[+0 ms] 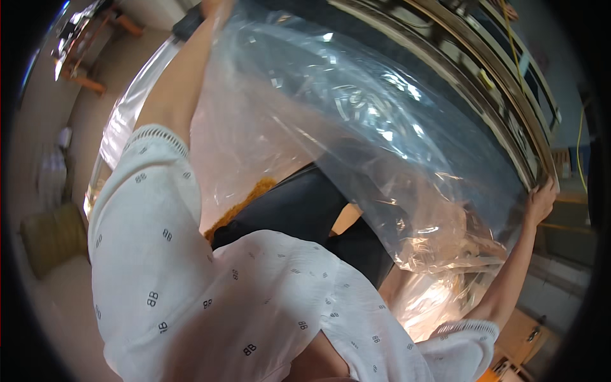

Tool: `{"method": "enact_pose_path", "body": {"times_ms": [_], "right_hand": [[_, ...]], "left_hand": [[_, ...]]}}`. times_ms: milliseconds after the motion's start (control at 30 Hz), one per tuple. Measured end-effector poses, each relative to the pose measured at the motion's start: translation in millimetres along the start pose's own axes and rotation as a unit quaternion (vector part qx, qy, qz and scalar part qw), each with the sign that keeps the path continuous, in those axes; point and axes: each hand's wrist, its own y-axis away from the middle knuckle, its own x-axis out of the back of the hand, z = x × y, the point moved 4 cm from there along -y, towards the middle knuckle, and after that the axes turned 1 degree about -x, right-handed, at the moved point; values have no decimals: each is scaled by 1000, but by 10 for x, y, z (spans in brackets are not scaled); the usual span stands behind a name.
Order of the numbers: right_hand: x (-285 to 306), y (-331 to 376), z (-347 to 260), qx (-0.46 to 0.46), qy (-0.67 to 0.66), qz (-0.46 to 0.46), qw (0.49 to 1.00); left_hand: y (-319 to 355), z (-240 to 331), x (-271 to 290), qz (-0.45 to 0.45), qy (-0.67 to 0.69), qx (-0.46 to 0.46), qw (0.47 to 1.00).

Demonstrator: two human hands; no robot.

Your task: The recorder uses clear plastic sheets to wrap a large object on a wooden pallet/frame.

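Observation:
A large clear plastic sheet (pixel 356 102), creased and shiny, spreads across my lap and the space in front of me. My left arm reaches far forward along its left edge. Only part of my left hand (pixel 215 9) shows at the top rim, and its fingers are cut off from sight. Out at the far right, my right hand (pixel 542 201) is closed at the sheet's edge, against the end of a long wooden-edged rail (pixel 509 114). Through the sheet, a dark surface shows beside the rail. Lower down, the sheet bunches in folds near my right forearm.
My dark-clothed legs (pixel 293 204) are under the sheet, beside a brown fuzzy seat cover (pixel 248 202). A padded olive seat (pixel 52 239) stands at left. A wooden table (pixel 83 57) is at the far left. Yellow cords (pixel 580 149) hang at right, above a wooden cabinet (pixel 519 334).

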Motion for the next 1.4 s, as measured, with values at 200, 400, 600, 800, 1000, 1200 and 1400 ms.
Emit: {"method": "enact_pose_path", "body": {"times_ms": [200,400,600,800,1000,1200,1400], "right_hand": [[1731,437,-2795,207,-590,-132,769],[2021,1357,-4594,288,-701,-324,567],[1570,1950,-5513,411,-645,-319,560],[2637,1393,-4213,336,-710,-440,436],[2713,1080,-3597,187,-814,-197,514],[2968,700,-4629,328,-823,-112,450],[3210,595,-5351,345,-828,-39,440]], "left_hand": [[-300,-464,413,60,-7,72,996],[-397,-465,342,108,29,110,988],[-249,-503,558,173,46,134,975],[-138,-408,615,200,64,66,975],[-53,-262,325,201,145,79,966],[-115,-290,482,215,133,90,963],[87,177,662,234,274,103,927]]}}
